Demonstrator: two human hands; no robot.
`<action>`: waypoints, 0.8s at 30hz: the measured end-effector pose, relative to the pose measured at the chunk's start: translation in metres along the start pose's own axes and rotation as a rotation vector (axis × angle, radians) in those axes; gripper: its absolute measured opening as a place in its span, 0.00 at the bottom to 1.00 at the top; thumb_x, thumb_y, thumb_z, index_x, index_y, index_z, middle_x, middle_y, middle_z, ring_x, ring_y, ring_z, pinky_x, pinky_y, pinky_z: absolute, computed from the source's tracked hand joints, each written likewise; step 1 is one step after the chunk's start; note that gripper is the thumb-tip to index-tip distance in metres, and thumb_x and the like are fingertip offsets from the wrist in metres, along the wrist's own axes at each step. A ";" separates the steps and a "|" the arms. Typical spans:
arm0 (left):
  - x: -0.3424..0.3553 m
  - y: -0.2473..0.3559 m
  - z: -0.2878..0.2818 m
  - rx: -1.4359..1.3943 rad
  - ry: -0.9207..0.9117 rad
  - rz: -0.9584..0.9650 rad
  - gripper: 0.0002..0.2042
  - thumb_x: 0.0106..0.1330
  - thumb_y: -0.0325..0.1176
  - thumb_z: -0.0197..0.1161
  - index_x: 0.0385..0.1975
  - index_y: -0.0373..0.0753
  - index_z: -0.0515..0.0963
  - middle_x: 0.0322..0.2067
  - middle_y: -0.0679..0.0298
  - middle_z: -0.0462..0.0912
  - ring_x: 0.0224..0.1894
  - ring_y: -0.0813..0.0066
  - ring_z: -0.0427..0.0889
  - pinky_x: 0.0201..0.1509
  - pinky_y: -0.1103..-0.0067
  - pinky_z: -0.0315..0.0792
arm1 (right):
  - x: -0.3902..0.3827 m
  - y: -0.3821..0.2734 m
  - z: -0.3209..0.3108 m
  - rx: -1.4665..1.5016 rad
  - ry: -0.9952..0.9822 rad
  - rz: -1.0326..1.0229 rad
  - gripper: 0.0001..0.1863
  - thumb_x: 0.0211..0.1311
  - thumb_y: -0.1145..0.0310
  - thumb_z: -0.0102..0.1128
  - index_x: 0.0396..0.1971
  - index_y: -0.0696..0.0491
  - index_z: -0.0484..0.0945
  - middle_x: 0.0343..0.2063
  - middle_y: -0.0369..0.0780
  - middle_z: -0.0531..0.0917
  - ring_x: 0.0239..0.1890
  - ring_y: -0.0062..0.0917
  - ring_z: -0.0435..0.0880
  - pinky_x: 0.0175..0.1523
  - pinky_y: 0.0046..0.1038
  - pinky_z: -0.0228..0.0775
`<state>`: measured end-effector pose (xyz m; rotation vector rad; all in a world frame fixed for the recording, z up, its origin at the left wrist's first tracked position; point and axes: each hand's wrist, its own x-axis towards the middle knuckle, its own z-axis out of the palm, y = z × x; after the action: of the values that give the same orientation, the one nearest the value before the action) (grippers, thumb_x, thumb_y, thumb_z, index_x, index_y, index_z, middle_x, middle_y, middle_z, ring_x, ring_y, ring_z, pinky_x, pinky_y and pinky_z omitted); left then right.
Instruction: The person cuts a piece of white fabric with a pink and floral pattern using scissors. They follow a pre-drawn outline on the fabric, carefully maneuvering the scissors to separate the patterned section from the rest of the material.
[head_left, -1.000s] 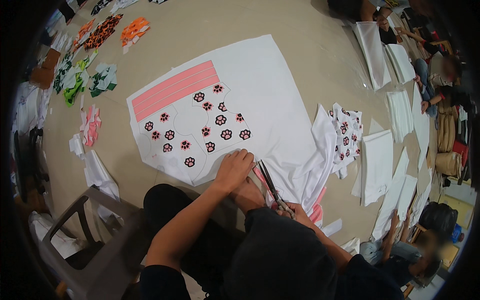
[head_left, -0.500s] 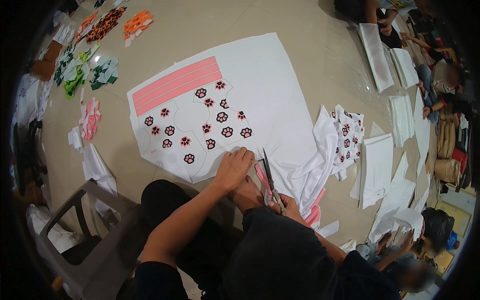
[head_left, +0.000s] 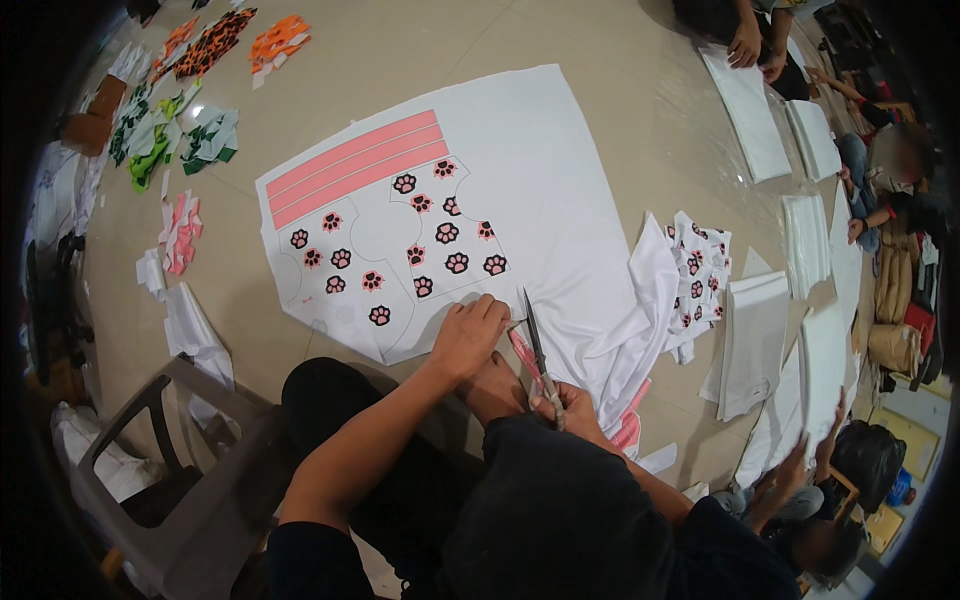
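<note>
A large white fabric sheet [head_left: 530, 180] lies on the floor, printed with pink strips [head_left: 355, 160] and pattern pieces with paw prints [head_left: 420, 240]. My left hand [head_left: 470, 335] has its curled fingers gripping the sheet's lower edge, over my bare foot. In my right hand [head_left: 570, 415] are long metal scissors [head_left: 535, 345], blades pointing away from me at the fabric beside my left fingertips. A narrow pink piece [head_left: 520, 350] lies along the blades, and bunched white cloth [head_left: 630, 310] is to their right.
Scrap piles [head_left: 210, 140] lie far left, paw-print offcuts [head_left: 700, 270] right of the sheet. A plastic chair [head_left: 190, 460] is at lower left. Folded white stacks [head_left: 750, 340] run along the right, where co-workers' hands [head_left: 745, 40] and other people's arms show.
The scissors have risen slightly and turned more upright along the fabric, while my left hand has shifted little. Co-workers at the right have moved, one handling a white stack.
</note>
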<state>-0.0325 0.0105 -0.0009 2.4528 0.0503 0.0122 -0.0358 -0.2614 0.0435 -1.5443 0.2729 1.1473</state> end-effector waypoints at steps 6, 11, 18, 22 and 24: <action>0.001 0.001 -0.004 -0.074 -0.024 -0.034 0.06 0.75 0.35 0.65 0.45 0.44 0.79 0.42 0.61 0.80 0.43 0.55 0.84 0.49 0.61 0.73 | 0.019 -0.029 -0.004 -0.068 -0.013 0.067 0.17 0.71 0.58 0.78 0.39 0.57 0.84 0.26 0.31 0.83 0.24 0.13 0.77 0.31 0.21 0.70; -0.001 -0.003 -0.003 -0.057 0.000 -0.029 0.06 0.75 0.36 0.66 0.44 0.45 0.79 0.41 0.62 0.79 0.42 0.58 0.85 0.48 0.63 0.73 | 0.030 -0.039 -0.008 -0.078 -0.007 0.040 0.17 0.70 0.59 0.79 0.37 0.57 0.83 0.24 0.32 0.83 0.22 0.12 0.76 0.28 0.22 0.69; 0.001 -0.005 -0.002 -0.071 0.003 -0.033 0.05 0.74 0.36 0.66 0.43 0.45 0.79 0.41 0.65 0.79 0.41 0.60 0.85 0.49 0.63 0.75 | 0.034 -0.043 -0.020 -0.164 -0.026 0.058 0.15 0.69 0.63 0.81 0.33 0.55 0.82 0.21 0.31 0.82 0.22 0.12 0.76 0.27 0.21 0.66; 0.000 -0.007 -0.001 -0.103 0.003 -0.031 0.05 0.74 0.35 0.66 0.43 0.45 0.79 0.41 0.65 0.79 0.41 0.60 0.84 0.49 0.63 0.75 | 0.042 -0.047 -0.026 -0.152 -0.062 0.037 0.14 0.70 0.63 0.79 0.33 0.56 0.82 0.23 0.30 0.82 0.23 0.11 0.75 0.28 0.20 0.65; 0.000 -0.008 -0.002 -0.120 -0.002 -0.029 0.05 0.73 0.35 0.66 0.43 0.45 0.79 0.40 0.65 0.79 0.41 0.60 0.84 0.48 0.63 0.75 | 0.046 -0.055 -0.027 -0.144 -0.090 0.032 0.14 0.70 0.63 0.79 0.34 0.56 0.82 0.24 0.30 0.82 0.23 0.11 0.75 0.28 0.20 0.65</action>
<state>-0.0327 0.0177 -0.0040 2.3322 0.0824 -0.0006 0.0397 -0.2476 0.0400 -1.6138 0.1578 1.2808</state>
